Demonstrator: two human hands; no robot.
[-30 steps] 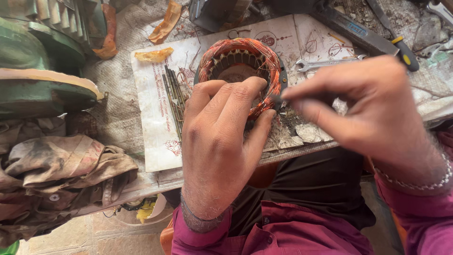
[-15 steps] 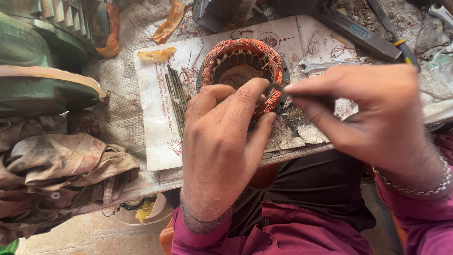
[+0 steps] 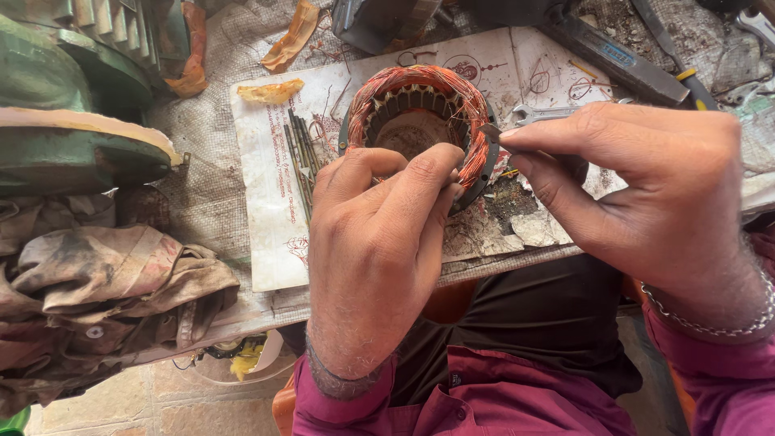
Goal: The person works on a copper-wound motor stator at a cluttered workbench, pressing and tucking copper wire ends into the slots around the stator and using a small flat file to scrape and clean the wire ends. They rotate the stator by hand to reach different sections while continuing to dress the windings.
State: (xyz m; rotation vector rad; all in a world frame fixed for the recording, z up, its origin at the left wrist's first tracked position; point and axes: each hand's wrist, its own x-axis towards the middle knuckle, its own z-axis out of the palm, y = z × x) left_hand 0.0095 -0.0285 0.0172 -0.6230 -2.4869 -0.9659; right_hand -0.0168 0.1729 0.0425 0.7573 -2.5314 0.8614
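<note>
Since earlier, both hands barely shifted. Left hand (image 3: 379, 242) gripped the stator (image 3: 420, 121) at its near rim; right hand (image 3: 646, 194) pinched a strip (image 3: 490, 132) against its right side. Spanner (image 3: 545, 113) lay beyond, rags (image 3: 105, 282) left, tabletop (image 3: 202, 194) edge close below.

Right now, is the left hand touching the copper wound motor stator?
Touching. The head view shows the left hand with its fingertips pressed against the near rim of the copper stator, no gap between them. The right hand pinches a small strip at its right edge.
</note>
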